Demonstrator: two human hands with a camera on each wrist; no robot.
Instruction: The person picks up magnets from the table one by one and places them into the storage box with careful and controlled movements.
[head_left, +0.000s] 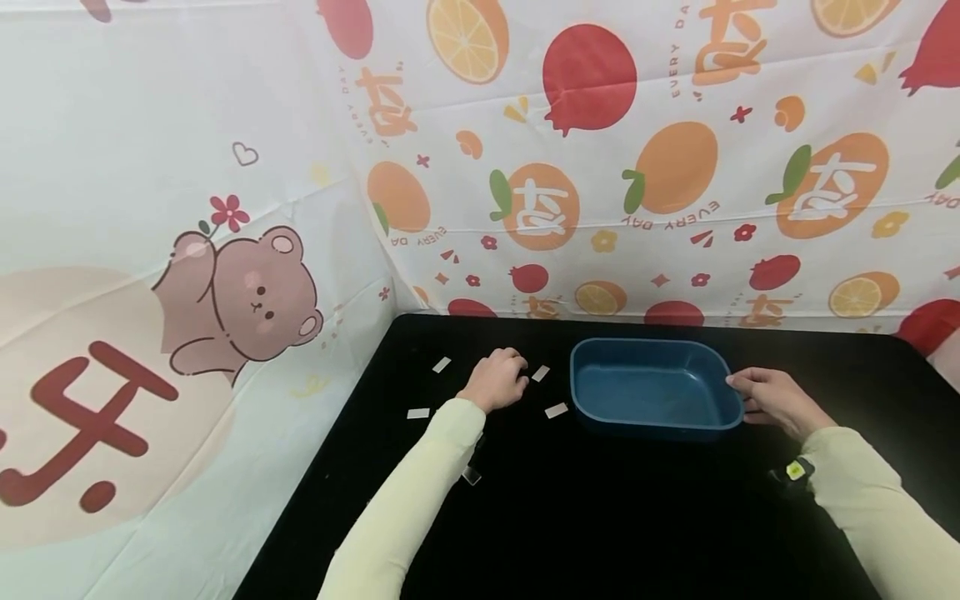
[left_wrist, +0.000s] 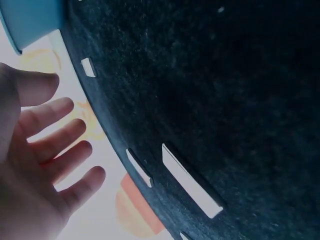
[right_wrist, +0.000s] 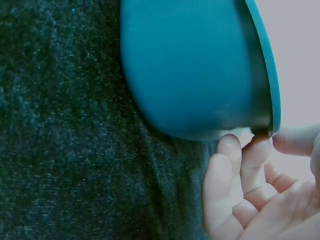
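A blue plastic basin (head_left: 652, 387) stands on the black table (head_left: 600, 517), and nothing shows inside it. My right hand (head_left: 742, 387) is at its right rim. In the right wrist view the curled fingers (right_wrist: 250, 155) sit under the basin's rim (right_wrist: 267, 75) and the thumb lies over it. Left of the basin, my left hand (head_left: 504, 375) hovers low among small white rectangular pieces (head_left: 556, 410). In the left wrist view that hand (left_wrist: 65, 145) has loosely spread fingers and holds nothing. White pieces (left_wrist: 190, 181) lie on the cloth just ahead of it.
More white pieces lie at the left (head_left: 417, 413), further back (head_left: 442, 364) and next to the left hand (head_left: 540, 373); another lies by the left forearm (head_left: 471, 475). Printed fruit and bear cloths (head_left: 247, 300) wall the table at the back and left.
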